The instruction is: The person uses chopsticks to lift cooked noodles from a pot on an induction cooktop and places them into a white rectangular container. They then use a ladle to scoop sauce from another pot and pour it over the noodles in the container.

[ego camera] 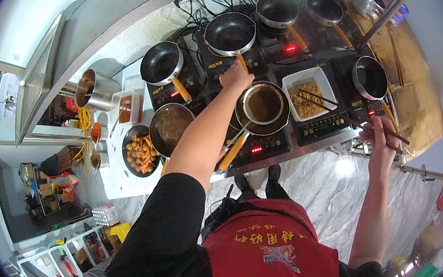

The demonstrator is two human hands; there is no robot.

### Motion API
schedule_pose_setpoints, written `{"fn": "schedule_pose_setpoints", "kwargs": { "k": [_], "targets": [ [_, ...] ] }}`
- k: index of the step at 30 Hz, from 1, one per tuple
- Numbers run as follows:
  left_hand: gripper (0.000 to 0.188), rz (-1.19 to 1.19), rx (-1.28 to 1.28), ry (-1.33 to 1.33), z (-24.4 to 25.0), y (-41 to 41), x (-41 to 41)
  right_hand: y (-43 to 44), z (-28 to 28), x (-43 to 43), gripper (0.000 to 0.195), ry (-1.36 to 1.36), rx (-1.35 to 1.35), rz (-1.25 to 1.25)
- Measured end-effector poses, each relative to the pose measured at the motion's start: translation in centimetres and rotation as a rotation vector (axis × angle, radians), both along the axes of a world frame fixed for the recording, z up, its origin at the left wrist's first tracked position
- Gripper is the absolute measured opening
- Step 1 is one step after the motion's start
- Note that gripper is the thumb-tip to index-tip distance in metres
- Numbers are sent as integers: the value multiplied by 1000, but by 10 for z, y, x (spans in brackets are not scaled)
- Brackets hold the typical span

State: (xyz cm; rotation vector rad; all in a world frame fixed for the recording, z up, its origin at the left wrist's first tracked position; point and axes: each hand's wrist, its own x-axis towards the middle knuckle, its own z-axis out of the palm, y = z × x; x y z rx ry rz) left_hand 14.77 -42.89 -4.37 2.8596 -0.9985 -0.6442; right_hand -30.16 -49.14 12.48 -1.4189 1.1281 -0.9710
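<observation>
My left hand point(235, 76) is closed around the wooden handle of a black frying pan point(230, 33) on an induction cooker in the back row. The pan looks bare inside. Between the fingers of my right hand point(381, 139) is a pair of dark chopsticks point(317, 97). Their tips reach into noodles point(305, 103) in a white rectangular tub point(326, 81), which stands on a front cooker. Left of the tub, a round metal strainer point(264, 103) sits in a pan with brown liquid. My left forearm partly covers another pan of liquid point(171, 126).
More small pans point(162, 62) stand on the back cookers, and one pan point(369, 75) is at the right. A black bowl of browned food pieces point(141, 154), a sauce tub point(128, 109) and a steel pot point(98, 90) occupy the left. Overhead runs a metal shelf point(136, 12); power cords point(203, 9) hang behind.
</observation>
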Motion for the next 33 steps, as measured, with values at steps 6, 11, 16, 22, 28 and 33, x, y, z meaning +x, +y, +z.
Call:
{"fn": "schedule_pose_setpoints", "kwargs": {
  "k": [6, 11, 16, 22, 28, 33],
  "targets": [
    [63, -13, -68, -178, 7, 49, 32, -7, -2, 4, 27, -15, 7, 3],
    [40, -171, -346, -298, 37, 127, 15, -15, -4, 3, 27, -10, 26, 6],
    [63, -318, -81, 87, 47, 244, -48, -17, -2, -1, 27, -55, 27, -8],
    [77, -33, -174, 524, 9, 268, -64, -12, -3, 9, 27, -87, 17, 49],
    [59, -171, -160, 440, 11, 259, -88, 4, -1, 7, 28, -114, 32, 52],
    [41, -192, -211, 362, 20, 257, -97, 20, 6, 4, 28, -142, 33, 55]
  ]
}}
